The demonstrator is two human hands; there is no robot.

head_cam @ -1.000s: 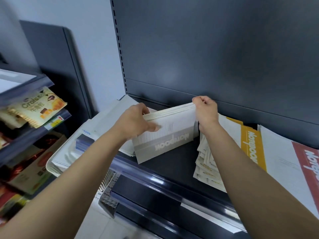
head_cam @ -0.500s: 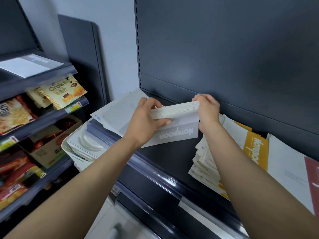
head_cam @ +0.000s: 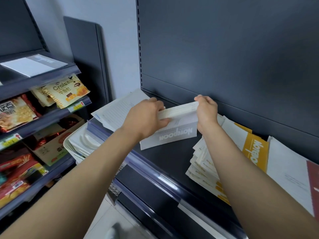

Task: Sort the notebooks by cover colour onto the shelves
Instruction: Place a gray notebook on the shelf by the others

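Grey card, matt and smooth, on the front cover of the stack of notebooks (head_cam: 177, 130), white lettering upside down along the lower band. Cream page edges on top, finely ribbed, squared into one flat block. Held on its long edge over the dark metal shelf (head_cam: 169, 157), tilted back a little, just in front of the back panel (head_cam: 224, 57); lower edge at or just above the shelf surface, contact not clear. Gripped at the left end by the left hand (head_cam: 146, 118), fingers curled behind the block, thumb pressed on the front cover. Pinched at the upper right corner by the right hand (head_cam: 206, 111), fingers folded tight over the top edge.

Left of the stack: lined notebooks (head_cam: 117, 109) lying flat, pale ruled paper, corners overhanging the shelf end. Below them, a white plastic basket (head_cam: 69, 140) with a rounded rim, holding more pale books. Right of the stack: yellow pile (head_cam: 203, 163), cream backs fanned and uneven, one mustard-banded cover on top. Beyond it, a red-banded cover (head_cam: 290, 176), mostly white, cut off by the frame edge.

Bare shelf surface between the lined notebooks and the yellow pile, under and in front of the held stack. Front rail (head_cam: 160, 173) glossy and straight. Snack packets (head_cam: 67, 90), crinkled film, on separate racks far left, well apart.
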